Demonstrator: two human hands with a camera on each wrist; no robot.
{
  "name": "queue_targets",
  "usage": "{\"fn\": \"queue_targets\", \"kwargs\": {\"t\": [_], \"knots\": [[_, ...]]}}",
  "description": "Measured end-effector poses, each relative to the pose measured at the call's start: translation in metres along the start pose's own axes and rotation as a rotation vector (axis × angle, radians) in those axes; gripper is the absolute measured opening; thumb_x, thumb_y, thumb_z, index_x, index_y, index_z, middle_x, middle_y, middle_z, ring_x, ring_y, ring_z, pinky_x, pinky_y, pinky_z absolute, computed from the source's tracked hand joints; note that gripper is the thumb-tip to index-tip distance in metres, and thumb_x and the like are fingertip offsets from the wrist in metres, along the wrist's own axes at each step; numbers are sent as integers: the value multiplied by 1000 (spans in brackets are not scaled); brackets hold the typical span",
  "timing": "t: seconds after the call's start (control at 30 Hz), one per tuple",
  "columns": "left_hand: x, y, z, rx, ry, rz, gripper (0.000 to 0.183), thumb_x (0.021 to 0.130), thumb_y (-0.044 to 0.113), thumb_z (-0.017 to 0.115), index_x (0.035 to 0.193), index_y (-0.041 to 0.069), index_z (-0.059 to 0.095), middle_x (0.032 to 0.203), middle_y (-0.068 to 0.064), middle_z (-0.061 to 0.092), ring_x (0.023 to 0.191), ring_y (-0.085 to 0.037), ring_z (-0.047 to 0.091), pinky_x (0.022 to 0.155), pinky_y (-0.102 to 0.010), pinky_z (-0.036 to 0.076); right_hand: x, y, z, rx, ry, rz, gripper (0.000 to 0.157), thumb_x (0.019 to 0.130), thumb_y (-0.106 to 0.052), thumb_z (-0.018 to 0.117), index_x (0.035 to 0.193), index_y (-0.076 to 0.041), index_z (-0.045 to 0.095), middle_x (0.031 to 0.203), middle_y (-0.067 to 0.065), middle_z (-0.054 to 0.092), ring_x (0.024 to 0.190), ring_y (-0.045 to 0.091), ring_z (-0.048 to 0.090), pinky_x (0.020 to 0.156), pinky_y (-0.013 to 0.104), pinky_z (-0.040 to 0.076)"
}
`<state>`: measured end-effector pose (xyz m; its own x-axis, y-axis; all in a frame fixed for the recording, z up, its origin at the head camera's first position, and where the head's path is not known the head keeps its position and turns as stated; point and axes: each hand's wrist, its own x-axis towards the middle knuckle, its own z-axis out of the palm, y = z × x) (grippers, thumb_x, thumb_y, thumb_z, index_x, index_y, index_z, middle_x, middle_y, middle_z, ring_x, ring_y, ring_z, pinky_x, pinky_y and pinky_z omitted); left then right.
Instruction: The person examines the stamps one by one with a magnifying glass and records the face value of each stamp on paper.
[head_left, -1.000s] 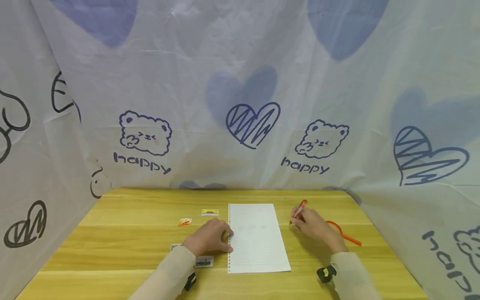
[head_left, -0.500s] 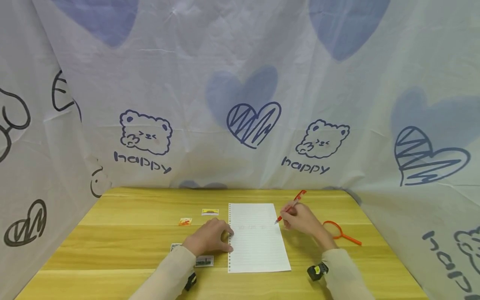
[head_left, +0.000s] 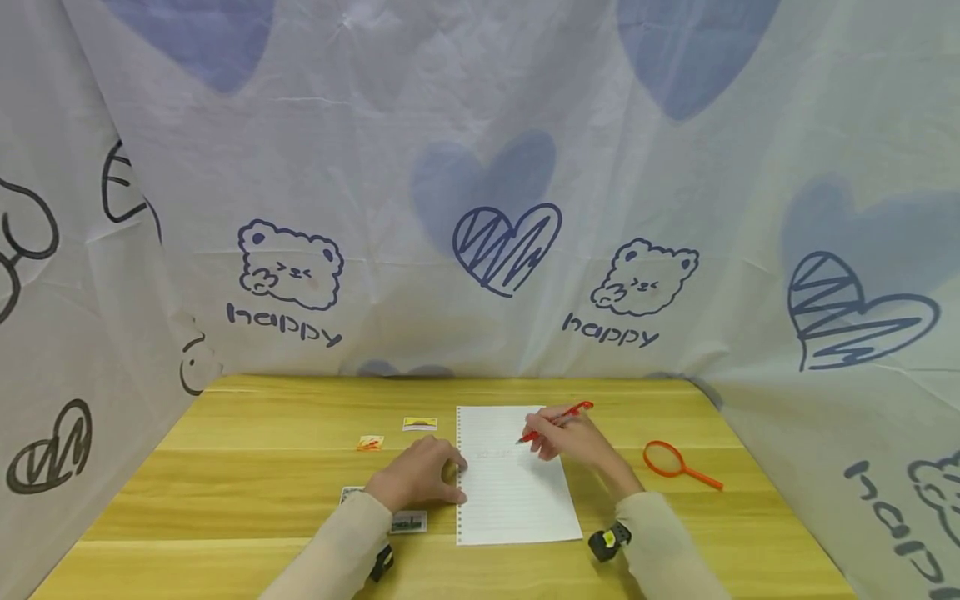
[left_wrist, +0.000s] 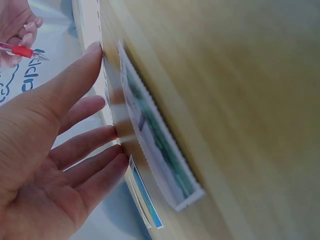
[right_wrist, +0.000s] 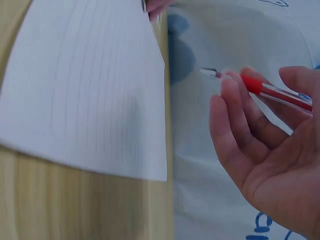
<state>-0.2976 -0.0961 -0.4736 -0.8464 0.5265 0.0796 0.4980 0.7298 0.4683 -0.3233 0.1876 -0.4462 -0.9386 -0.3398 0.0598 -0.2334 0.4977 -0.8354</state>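
Note:
A lined sheet of paper (head_left: 517, 508) with punched holes down its left edge lies on the table, faint marks across its upper part. My left hand (head_left: 420, 473) rests at that left edge, its thumb and fingertips touching the border, fingers relaxed. Over the upper right of the sheet, my right hand (head_left: 562, 435) holds a red pen (right_wrist: 251, 84) between thumb and fingers. The pen's tip points left and down, close over the page. In the left wrist view a green stamp (left_wrist: 160, 145) lies just beside the left hand.
A yellow stamp (head_left: 420, 423) and an orange stamp (head_left: 371, 443) lie beyond the left hand. Another stamp (head_left: 350, 492) is partly hidden by the left wrist. An orange magnifying glass (head_left: 702, 477) lies at the right. A printed curtain (head_left: 390, 275) hangs behind the table.
My right hand has moved left with the pen, from the table beside the sheet to over its upper right part. The magnifying glass has come into full view. The left hand stays put.

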Motion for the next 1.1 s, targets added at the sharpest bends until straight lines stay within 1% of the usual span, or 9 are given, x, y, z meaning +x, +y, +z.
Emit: {"fn": "queue_targets", "kwargs": {"t": [0.1, 0.13, 0.23, 0.33, 0.57, 0.73, 0.8, 0.93, 1.1], "knots": [[1, 0, 0, 9, 3, 5, 44, 76, 28, 92, 112, 6, 79, 120, -11, 76, 101, -20, 61, 92, -42, 52, 4, -4, 10, -40, 41, 51, 20, 98, -29, 71, 96, -10, 75, 74, 2, 70, 63, 13, 65, 64, 27, 60], [1, 0, 0, 11, 3, 7, 44, 76, 28, 92, 112, 6, 79, 120, -11, 76, 100, -20, 61, 91, -42, 52, 5, -5, 13, -45, 44, 60, 18, 97, -27, 72, 97, -9, 75, 74, 2, 70, 63, 13, 64, 64, 27, 60], [2, -1, 0, 11, 1, 5, 44, 77, 29, 92, 112, 6, 79, 119, -10, 76, 99, -19, 60, 91, -41, 52, 9, -8, 20, -56, 32, 65, 17, 96, -23, 73, 101, -7, 76, 75, 2, 71, 64, 12, 65, 65, 28, 61], [2, 0, -1, 10, -4, -4, 45, 77, 30, 92, 113, 7, 79, 119, -9, 76, 99, -19, 61, 92, -42, 52, 12, -10, 26, -24, 14, 77, 20, 95, -24, 74, 102, -5, 77, 79, 4, 74, 66, 13, 67, 68, 30, 63], [2, 1, -3, 3, -4, 12, 45, 76, 28, 93, 111, 5, 78, 117, -11, 77, 99, -21, 62, 91, -44, 53, 19, -15, 39, 24, -10, 97, 16, 93, -21, 76, 98, -6, 77, 83, 7, 76, 65, 14, 67, 65, 30, 62], [2, 1, -2, 4, -3, 26, 44, 75, 27, 93, 110, 5, 79, 116, -12, 77, 100, -22, 64, 91, -44, 53, 23, -14, 45, -1, -13, 105, 12, 91, -18, 77, 92, -6, 76, 80, 11, 75, 64, 11, 65, 63, 27, 60], [2, 1, -2, 4, -3, 27, 44, 75, 27, 93, 110, 5, 79, 116, -12, 77, 100, -22, 64, 90, -43, 53, 24, -13, 47, -13, -19, 112, 12, 90, -18, 78, 91, -6, 76, 78, 10, 75, 63, 10, 64, 63, 27, 60], [1, 1, -2, 3, -4, 15, 44, 75, 27, 93, 110, 5, 79, 116, -11, 77, 100, -21, 63, 91, -44, 53, 28, -10, 52, -3, -46, 124, 12, 90, -17, 78, 93, -5, 77, 77, 4, 75, 62, 10, 65, 63, 27, 60], [1, 1, -2, 3, 0, -2, 44, 75, 28, 94, 110, 6, 79, 116, -11, 76, 102, -22, 61, 94, -47, 52, 30, -8, 59, 5, -74, 104, 13, 89, -15, 79, 94, -3, 78, 76, 2, 76, 61, 8, 65, 61, 25, 59]]}}
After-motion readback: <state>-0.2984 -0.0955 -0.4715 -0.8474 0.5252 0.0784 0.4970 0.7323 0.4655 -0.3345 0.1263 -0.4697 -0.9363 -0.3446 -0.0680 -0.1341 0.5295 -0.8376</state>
